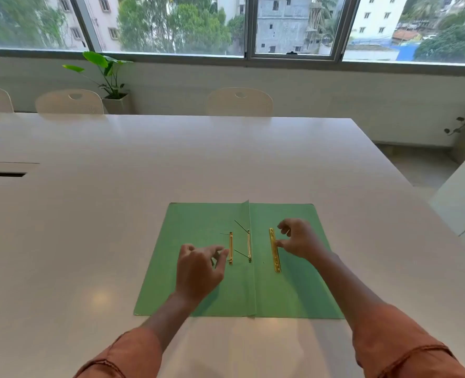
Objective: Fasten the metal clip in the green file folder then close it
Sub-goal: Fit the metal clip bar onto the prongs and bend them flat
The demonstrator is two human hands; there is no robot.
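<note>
Green file folder (212,290) lying open and flat on white table (89,214), ready for fastening. Left hand (198,271) at nine o'clock, fingers loosely open beside short brass piece (230,248); right hand (298,238) at three o'clock, fingertips pinching long brass bar (275,249), probably to lift it. Farther up, at the spine, prongs (242,227) raised to take the bar.

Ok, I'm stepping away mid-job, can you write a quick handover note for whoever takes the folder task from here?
Left hand: open, fingers at the short brass clip piece on the left flap.
Right hand: fingers touching the long brass bar on the right flap; grip unclear.
Green paper file folder lies open flat on the white table. Thin metal prongs stick up at the spine.
Done: nothing fastened.
Left: fit bar over prongs, bend them, lock, close folder.
</note>
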